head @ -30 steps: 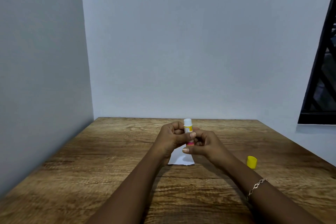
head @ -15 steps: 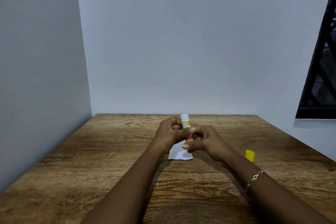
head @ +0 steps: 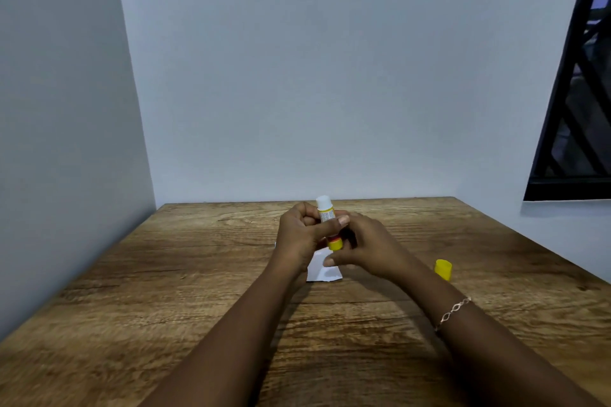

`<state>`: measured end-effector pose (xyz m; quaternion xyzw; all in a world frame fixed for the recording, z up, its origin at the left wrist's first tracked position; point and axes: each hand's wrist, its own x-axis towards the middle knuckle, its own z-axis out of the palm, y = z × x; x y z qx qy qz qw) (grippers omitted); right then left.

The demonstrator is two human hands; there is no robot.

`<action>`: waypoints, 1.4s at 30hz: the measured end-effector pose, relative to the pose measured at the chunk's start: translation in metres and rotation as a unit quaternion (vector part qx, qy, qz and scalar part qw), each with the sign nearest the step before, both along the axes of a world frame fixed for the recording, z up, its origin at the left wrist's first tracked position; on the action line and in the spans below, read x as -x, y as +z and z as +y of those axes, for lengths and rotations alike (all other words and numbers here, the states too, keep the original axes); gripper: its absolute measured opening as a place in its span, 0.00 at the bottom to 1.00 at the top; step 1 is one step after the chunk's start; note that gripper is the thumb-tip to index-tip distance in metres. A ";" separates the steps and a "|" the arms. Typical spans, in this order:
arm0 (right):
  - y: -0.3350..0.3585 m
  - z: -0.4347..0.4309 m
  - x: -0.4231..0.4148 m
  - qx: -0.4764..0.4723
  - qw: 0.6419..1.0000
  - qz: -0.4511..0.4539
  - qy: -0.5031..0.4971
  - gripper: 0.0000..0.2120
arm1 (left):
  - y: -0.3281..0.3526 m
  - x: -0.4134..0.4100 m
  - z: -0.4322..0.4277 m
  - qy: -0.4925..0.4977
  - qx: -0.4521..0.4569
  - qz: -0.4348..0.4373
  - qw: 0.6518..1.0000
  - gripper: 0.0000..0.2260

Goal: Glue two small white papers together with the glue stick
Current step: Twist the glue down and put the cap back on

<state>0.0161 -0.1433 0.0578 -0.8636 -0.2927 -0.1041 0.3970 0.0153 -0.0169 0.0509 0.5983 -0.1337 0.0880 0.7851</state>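
Uncapped glue stick (head: 327, 215), white tip up and slightly tilted, held above the worktop (head: 198, 274): left hand (head: 299, 235) grip clamped around its barrel, right hand (head: 367, 246) fingers pinching its yellow base. White paper (head: 323, 271) lies flat beneath; yellow cap (head: 443, 269) rests apart, to the right.

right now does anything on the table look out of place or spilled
Nothing stands out. The yellow cap lies loose on the table, right of the hands, as expected with the glue stick uncapped and held upright by the left hand and right hand over white paper.
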 end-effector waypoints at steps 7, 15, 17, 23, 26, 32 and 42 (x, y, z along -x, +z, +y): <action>0.027 -0.094 -0.011 0.066 0.986 0.096 -0.119 0.16 | -0.004 -0.001 0.000 -0.007 -0.073 0.022 0.997 0.13; 0.021 -0.127 -0.009 0.248 0.927 0.231 -0.164 0.17 | -0.006 -0.003 0.000 -0.010 -0.101 0.034 0.994 0.11; 0.019 -0.121 -0.011 0.269 0.919 0.224 -0.179 0.17 | -0.008 -0.005 0.004 -0.011 -0.107 0.033 0.994 0.11; 0.015 -0.117 -0.016 0.175 0.958 0.166 -0.154 0.08 | -0.009 -0.005 0.004 -0.001 -0.118 0.036 0.992 0.10; 0.014 -0.102 -0.016 0.059 0.984 0.114 -0.123 0.09 | -0.009 -0.005 0.004 -0.001 -0.128 0.033 0.991 0.08; 0.011 -0.057 -0.013 -0.024 0.999 0.001 -0.037 0.16 | -0.008 -0.007 0.002 0.013 -0.168 0.024 0.985 0.10; 0.007 -0.037 -0.007 -0.078 0.993 -0.093 -0.004 0.17 | -0.011 -0.009 0.003 0.019 -0.254 -0.020 0.967 0.07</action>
